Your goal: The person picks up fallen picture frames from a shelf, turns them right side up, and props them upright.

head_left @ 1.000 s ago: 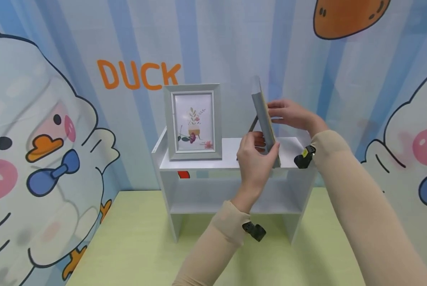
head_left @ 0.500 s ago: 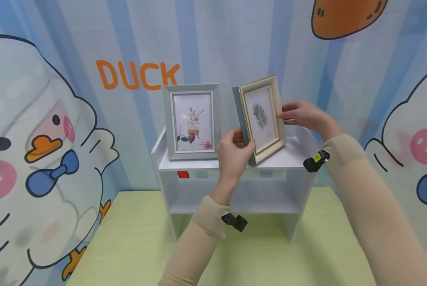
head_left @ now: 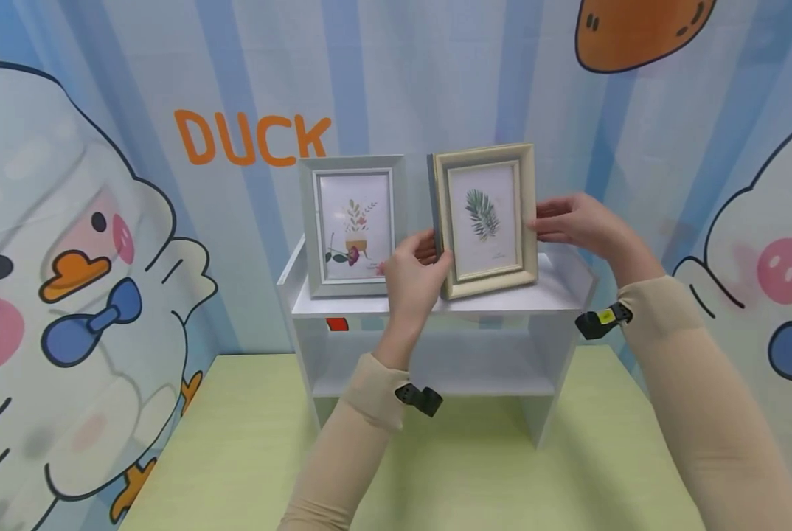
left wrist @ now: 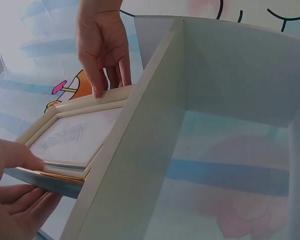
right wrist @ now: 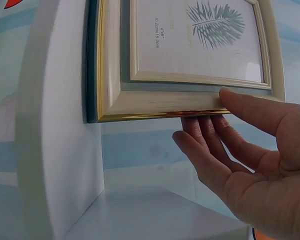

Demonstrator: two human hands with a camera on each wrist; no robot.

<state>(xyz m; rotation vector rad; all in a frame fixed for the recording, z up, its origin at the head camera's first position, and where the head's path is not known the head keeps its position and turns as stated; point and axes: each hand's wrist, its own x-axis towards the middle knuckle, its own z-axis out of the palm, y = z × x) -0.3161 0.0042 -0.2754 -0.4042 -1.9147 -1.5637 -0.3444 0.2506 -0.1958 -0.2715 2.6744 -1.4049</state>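
A cream picture frame (head_left: 492, 214) with a green leaf print stands on the top board of the white shelf (head_left: 429, 365), on its right side, facing forward and tilted slightly. My left hand (head_left: 412, 284) pinches its left edge, thumb in front; in the left wrist view the fingers (left wrist: 32, 205) go under the frame's side. At the opposite edge, my right hand (head_left: 585, 225) holds the frame between thumb and fingers. The right wrist view shows that thumb (right wrist: 250, 105) on the front border and the fingertips behind. A grey picture frame (head_left: 352, 221) with a potted plant print stands to the left.
The shelf has raised side panels (head_left: 293, 273) and a lower board. It stands on a pale green table (head_left: 237, 442). Behind it hangs a blue striped curtain (head_left: 422, 74) with duck drawings. My left hand overlaps the grey frame's right edge in the head view.
The cream frame has turned from edge-on to face forward. My left hand has moved left with its edge, and my right hand has moved right.
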